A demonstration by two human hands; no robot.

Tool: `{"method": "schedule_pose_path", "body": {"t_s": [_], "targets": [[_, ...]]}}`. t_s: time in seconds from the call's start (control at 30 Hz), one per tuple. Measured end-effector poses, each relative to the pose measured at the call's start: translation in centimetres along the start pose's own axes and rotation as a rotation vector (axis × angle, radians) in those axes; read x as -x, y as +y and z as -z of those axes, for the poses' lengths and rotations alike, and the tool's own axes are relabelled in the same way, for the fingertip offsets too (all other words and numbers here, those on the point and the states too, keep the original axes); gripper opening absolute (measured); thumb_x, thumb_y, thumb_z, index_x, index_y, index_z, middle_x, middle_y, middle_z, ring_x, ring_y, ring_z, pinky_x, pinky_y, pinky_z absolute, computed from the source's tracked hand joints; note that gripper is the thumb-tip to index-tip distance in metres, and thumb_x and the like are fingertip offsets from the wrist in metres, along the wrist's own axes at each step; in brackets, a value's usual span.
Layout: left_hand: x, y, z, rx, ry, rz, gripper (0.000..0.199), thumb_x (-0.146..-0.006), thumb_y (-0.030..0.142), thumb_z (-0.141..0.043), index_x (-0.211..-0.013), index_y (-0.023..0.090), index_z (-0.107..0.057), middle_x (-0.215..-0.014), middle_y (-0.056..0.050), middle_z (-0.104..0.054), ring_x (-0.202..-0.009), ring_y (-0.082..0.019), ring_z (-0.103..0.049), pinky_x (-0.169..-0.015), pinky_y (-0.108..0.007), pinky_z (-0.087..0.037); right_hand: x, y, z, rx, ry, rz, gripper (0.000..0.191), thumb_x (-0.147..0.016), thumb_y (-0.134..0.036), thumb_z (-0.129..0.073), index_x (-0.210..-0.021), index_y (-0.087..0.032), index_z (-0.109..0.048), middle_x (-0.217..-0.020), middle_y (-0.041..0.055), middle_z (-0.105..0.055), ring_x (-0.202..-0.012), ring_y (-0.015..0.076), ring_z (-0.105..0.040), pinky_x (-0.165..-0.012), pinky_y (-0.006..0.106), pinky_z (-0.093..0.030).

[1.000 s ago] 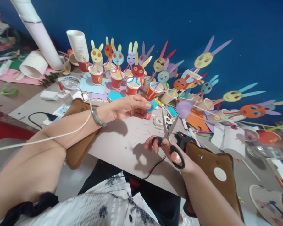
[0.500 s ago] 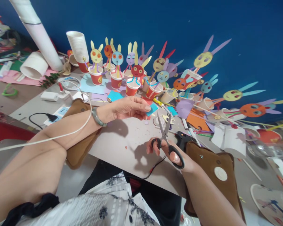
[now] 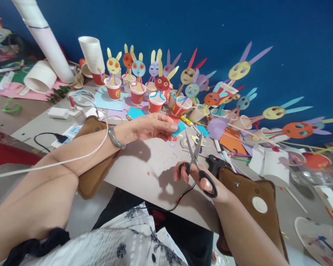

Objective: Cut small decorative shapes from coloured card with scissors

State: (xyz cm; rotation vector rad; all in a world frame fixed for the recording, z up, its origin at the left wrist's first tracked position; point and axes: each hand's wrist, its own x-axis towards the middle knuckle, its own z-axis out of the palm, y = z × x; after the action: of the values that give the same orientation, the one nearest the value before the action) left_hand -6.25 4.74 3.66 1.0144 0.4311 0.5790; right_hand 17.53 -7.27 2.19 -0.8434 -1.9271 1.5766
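Between the thumb and fingers of my left hand [image 3: 157, 127] is pinched a small piece of blue paper [image 3: 180, 129], its free corner pointing right. My right hand [image 3: 195, 175] holds a pair of scissors [image 3: 195, 153] by the black handles, thumb through one loop and fingers through the other. The blades are spread and point up, just right of the paper and apart from it. Behind both hands stand several paper cups [image 3: 156, 102] carrying paper rabbit figures [image 3: 162, 84].
A black glue gun [image 3: 215, 164] lies right of the scissors, its cable trailing toward me. Brown cushions [image 3: 246, 192] lie under both forearms. Paper sheets [image 3: 218, 127], pens and scraps are scattered behind. A white cable [image 3: 58, 162] crosses my left forearm. A stack of cups [image 3: 91, 53] stands at the back left.
Almost nothing differs. The scissors and my right hand have shifted very slightly to the right; my left hand keeps its place with the blue paper.
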Motion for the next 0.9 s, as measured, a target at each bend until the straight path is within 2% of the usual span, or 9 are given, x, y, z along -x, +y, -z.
{"method": "schedule_pose_path", "body": {"t_s": [0.6,0.9], "targets": [[-0.04,-0.08,0.18,-0.011,-0.018,-0.01,0.031,-0.063,0.033,-0.092,-0.075,0.013,-0.07,-0.068,-0.001,-0.068,-0.063,-0.011,-0.068,-0.064,-0.024,-0.055,-0.06,-0.05,0.07,0.001,-0.004,-0.012,0.061,-0.082,-0.082,-0.048,-0.076,-0.022,-0.054,-0.085,0.0076,-0.065,-0.078,0.0225,-0.057,-0.075,0.037,-0.044],[-0.04,0.02,0.02,-0.008,-0.014,-0.012,0.027,-0.068,0.029,-0.089,-0.074,0.013,-0.068,-0.064,0.0,-0.066,-0.062,-0.012,-0.068,-0.064,-0.026,-0.055,-0.04,0.01,0.04,-0.002,0.002,-0.01,0.06,-0.082,-0.081,-0.049,-0.075,-0.022,-0.054,-0.085,0.0075,-0.065,-0.078,0.0227,-0.057,-0.075,0.037,-0.045]]}}
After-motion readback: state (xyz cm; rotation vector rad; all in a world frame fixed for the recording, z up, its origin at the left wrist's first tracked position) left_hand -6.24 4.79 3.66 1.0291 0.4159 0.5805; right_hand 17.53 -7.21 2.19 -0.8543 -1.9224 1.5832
